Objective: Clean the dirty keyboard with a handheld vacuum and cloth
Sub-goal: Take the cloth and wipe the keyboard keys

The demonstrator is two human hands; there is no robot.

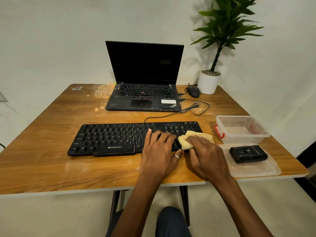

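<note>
Right hand (205, 153) grips the cloth (187, 142) on the keyboard (111, 137), at its right end; I'd wipe leftward, past my flat left hand (159, 151).

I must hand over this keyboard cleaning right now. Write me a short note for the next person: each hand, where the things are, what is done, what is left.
The left hand lies flat on the right half of the keyboard, fingers straight, steadying it.
The right hand grips the yellow cloth, pressed on the keys at the right end.
The handheld vacuum lies untouched on the clear lid at the right edge of the table. The clear container stands open behind it.
Done: wiping is under way at the right end. Whether vacuuming is finished cannot be told.
Left: probably wipe the remaining keys leftward.
</note>
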